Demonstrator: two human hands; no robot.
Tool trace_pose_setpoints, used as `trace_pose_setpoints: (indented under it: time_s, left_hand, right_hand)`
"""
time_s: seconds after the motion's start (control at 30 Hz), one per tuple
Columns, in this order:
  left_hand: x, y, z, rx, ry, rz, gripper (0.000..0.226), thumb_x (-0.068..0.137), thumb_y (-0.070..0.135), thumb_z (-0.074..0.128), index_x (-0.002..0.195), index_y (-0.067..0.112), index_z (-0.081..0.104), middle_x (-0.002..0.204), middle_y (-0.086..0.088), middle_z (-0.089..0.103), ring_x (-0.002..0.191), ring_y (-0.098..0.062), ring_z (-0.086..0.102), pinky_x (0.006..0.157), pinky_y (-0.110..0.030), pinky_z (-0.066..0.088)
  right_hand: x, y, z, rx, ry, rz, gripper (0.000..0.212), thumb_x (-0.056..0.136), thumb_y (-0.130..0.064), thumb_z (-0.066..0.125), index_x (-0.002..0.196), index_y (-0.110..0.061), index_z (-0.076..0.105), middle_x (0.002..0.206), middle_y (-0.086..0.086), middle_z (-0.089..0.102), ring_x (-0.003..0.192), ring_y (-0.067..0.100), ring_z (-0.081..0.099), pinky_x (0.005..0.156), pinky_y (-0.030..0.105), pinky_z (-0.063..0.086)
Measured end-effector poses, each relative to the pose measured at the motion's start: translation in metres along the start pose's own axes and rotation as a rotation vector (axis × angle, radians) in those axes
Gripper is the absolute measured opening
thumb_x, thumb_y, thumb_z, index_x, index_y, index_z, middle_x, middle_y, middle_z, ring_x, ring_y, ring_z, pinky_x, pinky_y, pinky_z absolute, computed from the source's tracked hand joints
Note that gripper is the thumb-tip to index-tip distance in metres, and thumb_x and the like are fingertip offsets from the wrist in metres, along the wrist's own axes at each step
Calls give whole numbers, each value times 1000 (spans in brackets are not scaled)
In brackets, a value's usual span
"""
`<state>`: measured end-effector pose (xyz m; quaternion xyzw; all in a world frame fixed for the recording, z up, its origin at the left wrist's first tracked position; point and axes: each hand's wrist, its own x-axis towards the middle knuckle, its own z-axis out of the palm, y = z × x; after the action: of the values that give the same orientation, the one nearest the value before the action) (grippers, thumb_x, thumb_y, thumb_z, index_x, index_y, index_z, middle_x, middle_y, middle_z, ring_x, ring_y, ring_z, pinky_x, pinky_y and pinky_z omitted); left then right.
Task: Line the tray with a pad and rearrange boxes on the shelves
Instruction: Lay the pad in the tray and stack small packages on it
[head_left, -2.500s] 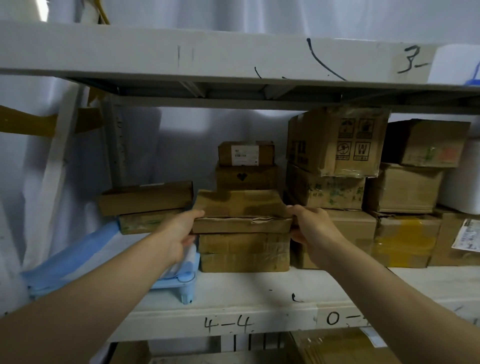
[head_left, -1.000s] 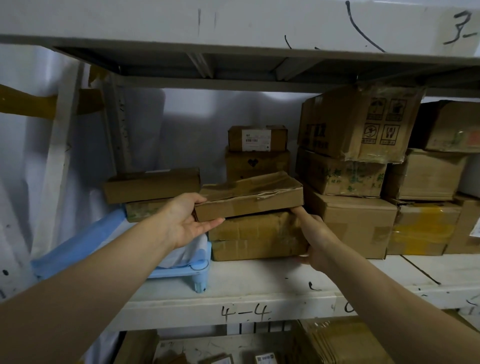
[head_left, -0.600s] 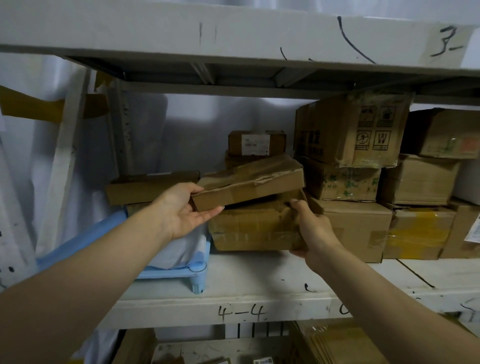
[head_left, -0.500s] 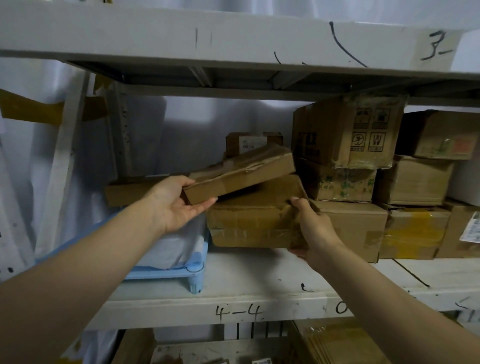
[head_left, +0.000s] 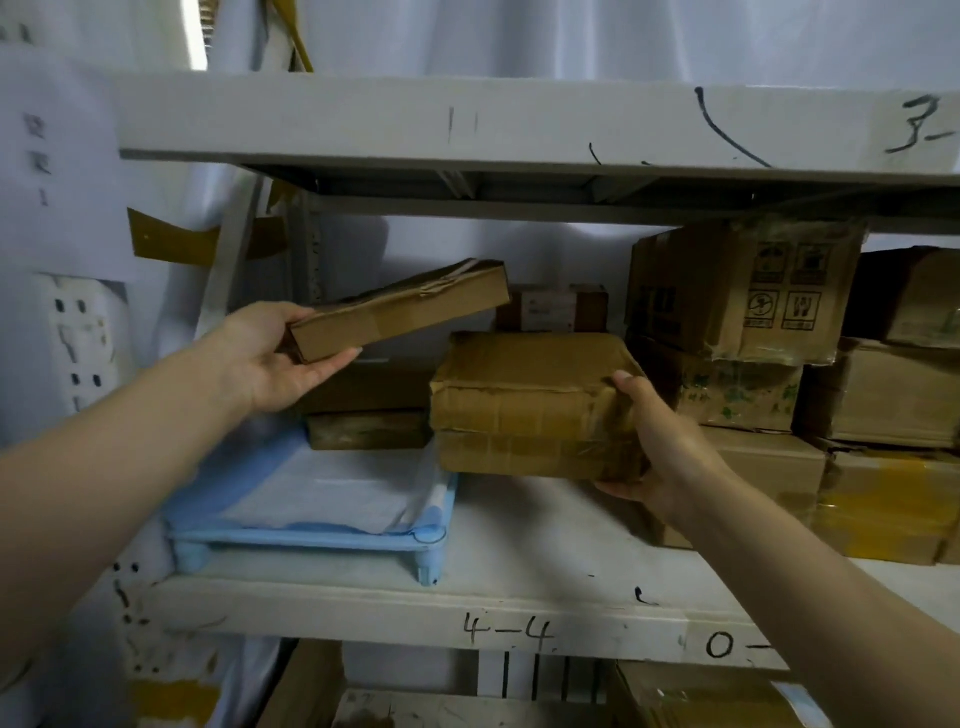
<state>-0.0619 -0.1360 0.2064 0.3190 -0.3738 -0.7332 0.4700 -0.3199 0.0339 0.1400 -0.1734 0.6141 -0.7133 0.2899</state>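
Note:
My left hand (head_left: 275, 358) grips the near end of a flat cardboard box (head_left: 402, 309), held tilted in the air above the tray. My right hand (head_left: 652, 447) grips the right end of a stack of two taped brown boxes (head_left: 530, 410), lifted just off the shelf. A light blue plastic tray (head_left: 311, 538) sits on the shelf at the left, lined with a white and blue pad (head_left: 322, 491). Two flat boxes (head_left: 369, 410) lie at the back of the tray.
Larger cardboard boxes (head_left: 737, 322) are stacked at the right of the shelf (head_left: 545, 587), marked 4-4 on its front edge. A small labelled box (head_left: 553, 309) stands at the back. Another shelf board (head_left: 519, 124) runs overhead. More cartons (head_left: 701, 696) sit below.
My left hand lifted the top flat box off the stack and carried it up and left. My right hand took the two boxes beneath and raised them off the shelf.

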Motion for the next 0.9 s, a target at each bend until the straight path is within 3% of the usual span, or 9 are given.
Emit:
trace_pose_setpoints:
  time_s: [0.17, 0.3, 0.47, 0.6, 0.67, 0.8, 0.9]
  left_hand:
    - [-1, 21, -21, -7, 81, 48, 10, 101, 19, 54, 100, 9, 55, 124, -21, 58, 111, -35, 63, 65, -42, 61]
    - [1, 32, -27, 3, 92, 77, 12, 101, 19, 54, 94, 9, 54, 113, -21, 58, 97, -34, 64, 60, -41, 60]
    - [16, 38, -24, -11, 112, 96, 12, 100, 18, 57, 108, 10, 56, 122, -21, 56, 110, -36, 62, 55, -40, 61]
    - [38, 42, -18, -4, 129, 125, 25, 100, 18, 56, 123, 11, 55, 131, -20, 53, 115, -37, 59, 45, -38, 60]
    - [49, 44, -15, -9, 133, 141, 31, 101, 20, 56, 130, 12, 54, 133, -20, 52, 117, -36, 58, 50, -39, 61]
    - [73, 48, -8, -55, 166, 192, 35, 101, 20, 55, 135, 12, 50, 129, -18, 58, 111, -33, 63, 70, -37, 63]
    - [95, 54, -6, -90, 190, 242, 34, 101, 14, 56, 134, 11, 50, 124, -20, 62, 106, -36, 65, 56, -42, 63]
  right_hand:
    - [-2, -2, 30, -43, -57, 5, 55, 91, -53, 60, 130, -20, 41, 105, 5, 49, 95, 29, 48, 84, 51, 50]
    - [-1, 0, 65, -37, -126, 3, 68, 87, -56, 63, 140, -19, 41, 123, 9, 52, 104, 34, 54, 89, 56, 53]
    - [3, -3, 104, -61, -155, -16, 66, 90, -55, 62, 140, -18, 41, 100, 4, 49, 88, 28, 53, 86, 53, 52]
    - [14, -14, 136, -47, -150, -7, 64, 91, -53, 61, 139, -18, 39, 96, 4, 43, 99, 32, 45, 97, 58, 48]
    - [21, -17, 150, -32, -153, 10, 54, 92, -52, 61, 131, -21, 41, 91, 4, 43, 99, 33, 44, 99, 58, 46]
    - [48, -23, 177, -38, -166, 7, 63, 88, -56, 63, 136, -21, 42, 123, 9, 51, 112, 37, 50, 99, 61, 44]
    - [69, -29, 196, -61, -148, 16, 70, 83, -62, 64, 137, -22, 44, 130, 11, 55, 118, 42, 51, 99, 63, 43]
